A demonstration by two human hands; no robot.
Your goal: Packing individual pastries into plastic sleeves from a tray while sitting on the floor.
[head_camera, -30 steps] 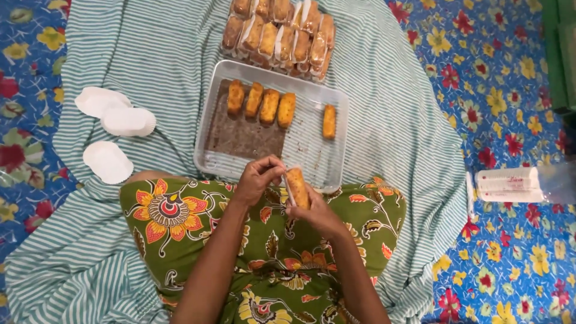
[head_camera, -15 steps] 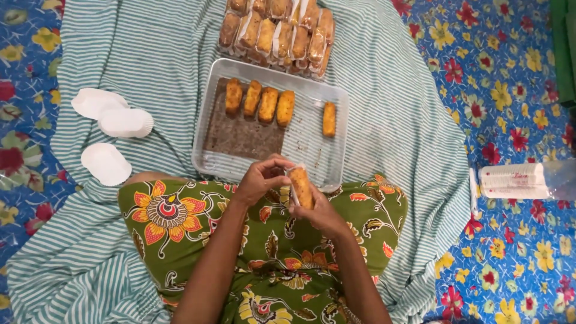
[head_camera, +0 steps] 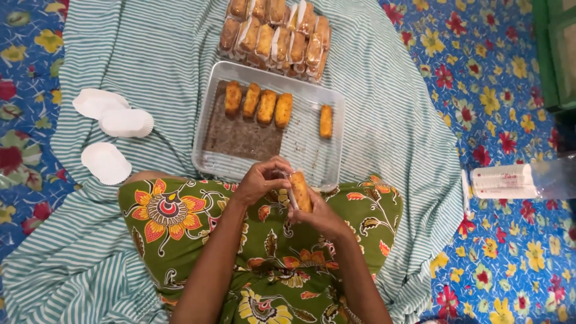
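Barely shifted since earlier, the right hand (head_camera: 321, 213) grips a fried roll (head_camera: 299, 191) over the lap; the left hand (head_camera: 259, 180) pinches its clear wrapper. Ahead, a clear tray (head_camera: 312, 159) rests on striped cloth (head_camera: 150, 54) over blue floral floor covering (head_camera: 510, 72).

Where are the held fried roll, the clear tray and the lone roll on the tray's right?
held fried roll (head_camera: 299, 190), head view, its golden middle.
clear tray (head_camera: 307, 157), head view, bare floor of it.
lone roll (head_camera: 326, 121), head view, its centre.
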